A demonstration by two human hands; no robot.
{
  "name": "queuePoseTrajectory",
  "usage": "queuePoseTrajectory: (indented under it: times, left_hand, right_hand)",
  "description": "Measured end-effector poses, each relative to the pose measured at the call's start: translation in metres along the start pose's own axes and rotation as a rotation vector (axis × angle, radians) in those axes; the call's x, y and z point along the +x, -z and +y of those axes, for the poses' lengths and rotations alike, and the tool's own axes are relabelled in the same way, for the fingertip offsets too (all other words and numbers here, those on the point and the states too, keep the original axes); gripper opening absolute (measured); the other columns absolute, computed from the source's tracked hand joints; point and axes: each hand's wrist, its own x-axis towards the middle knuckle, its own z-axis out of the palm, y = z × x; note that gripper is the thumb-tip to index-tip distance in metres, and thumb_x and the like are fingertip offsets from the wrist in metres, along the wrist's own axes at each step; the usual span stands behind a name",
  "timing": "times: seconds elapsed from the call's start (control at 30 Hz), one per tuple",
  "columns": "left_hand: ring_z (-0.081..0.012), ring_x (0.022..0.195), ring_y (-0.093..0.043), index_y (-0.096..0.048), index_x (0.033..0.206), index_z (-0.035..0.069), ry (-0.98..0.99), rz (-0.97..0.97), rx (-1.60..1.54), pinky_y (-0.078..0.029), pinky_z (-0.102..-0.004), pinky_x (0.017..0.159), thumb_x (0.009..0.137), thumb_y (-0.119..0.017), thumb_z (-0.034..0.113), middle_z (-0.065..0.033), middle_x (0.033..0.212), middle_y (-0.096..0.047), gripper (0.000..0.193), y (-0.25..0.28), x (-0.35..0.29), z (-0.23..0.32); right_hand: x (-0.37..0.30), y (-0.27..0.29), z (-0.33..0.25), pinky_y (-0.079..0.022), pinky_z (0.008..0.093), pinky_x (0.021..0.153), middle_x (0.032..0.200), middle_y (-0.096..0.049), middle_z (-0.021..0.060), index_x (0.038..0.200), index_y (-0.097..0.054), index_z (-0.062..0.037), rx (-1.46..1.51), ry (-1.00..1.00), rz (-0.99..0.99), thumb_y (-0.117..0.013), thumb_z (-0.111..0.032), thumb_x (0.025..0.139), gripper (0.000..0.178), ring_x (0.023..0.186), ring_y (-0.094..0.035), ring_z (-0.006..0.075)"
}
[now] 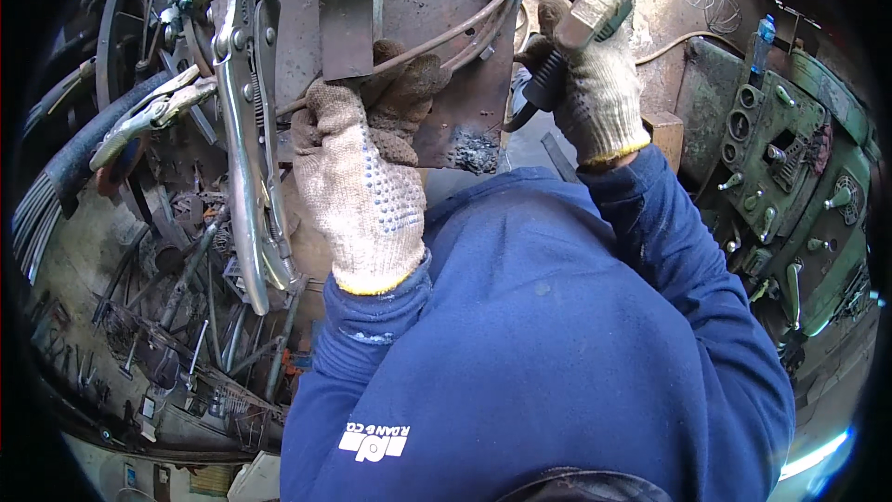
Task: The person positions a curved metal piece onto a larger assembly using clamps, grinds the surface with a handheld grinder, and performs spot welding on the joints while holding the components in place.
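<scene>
Bench top (467, 110): brown metal plate, surface stained and worn. A rough, dark grey crusted patch (476, 151) sits at its near edge. A flat metal strip (347, 26) and a curved rod (433, 45) extend over it; full contact cannot be confirmed. Pale floor (662, 2), right, bears tangled thin wire (714, 4).

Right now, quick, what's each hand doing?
Left hand: curled beside the metal strip; grip can't be told.
Right hand: closed, holding a grey-and-black tool.

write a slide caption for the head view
Gloved left hand at a flat metal bar beside locking pliers; right hand gripping a metal-headed tool.
</scene>
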Motion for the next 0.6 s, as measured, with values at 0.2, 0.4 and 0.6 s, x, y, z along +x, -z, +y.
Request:
queuePoseTrajectory:
  times: [0.2, 0.4, 0.6]
  left_hand:
    - [-0.032, 0.087, -0.07, -0.054, 0.116, 0.005, -0.051, -0.029, 0.128, -0.059, -0.0327, 0.067, 0.096, -0.057, 0.019, -0.0183, 0.11, -0.065, 0.024, -0.012, -0.006, 0.003]
    - [-0.0359, 0.096, -0.067, -0.052, 0.118, 0.002, -0.053, -0.013, 0.132, -0.057, -0.0467, 0.086, 0.098, -0.053, 0.017, -0.0222, 0.111, -0.063, 0.025, -0.009, -0.004, 0.001]
    - [-0.0391, 0.104, -0.063, -0.049, 0.121, 0.002, 0.038, -0.218, -0.227, -0.055, -0.0521, 0.091, 0.098, -0.051, 0.013, -0.0244, 0.118, -0.058, 0.025, -0.001, 0.0, 0.001]
  right_hand:
    - [0.015, 0.009, 0.008, -0.055, 0.0307, 0.061, 0.082, -0.067, 0.0091, 0.113, -0.06, -0.0054, -0.61, 0.409, -0.236, -0.07, -0.009, 0.084, 0.031, 0.068, -0.066, 0.0185]
    - [0.006, -0.001, -0.016, -0.055, 0.0311, 0.062, 0.085, -0.071, 0.0107, 0.104, -0.068, -0.0068, -1.031, 0.339, -0.293, -0.063, 0.0, 0.078, 0.027, 0.07, -0.069, 0.0203]
    - [0.013, 0.002, -0.008, -0.054, 0.0322, 0.06, 0.079, -0.07, 0.0104, 0.103, -0.069, -0.0094, -1.115, 0.51, -0.251, -0.066, -0.003, 0.076, 0.028, 0.069, -0.069, 0.0241]
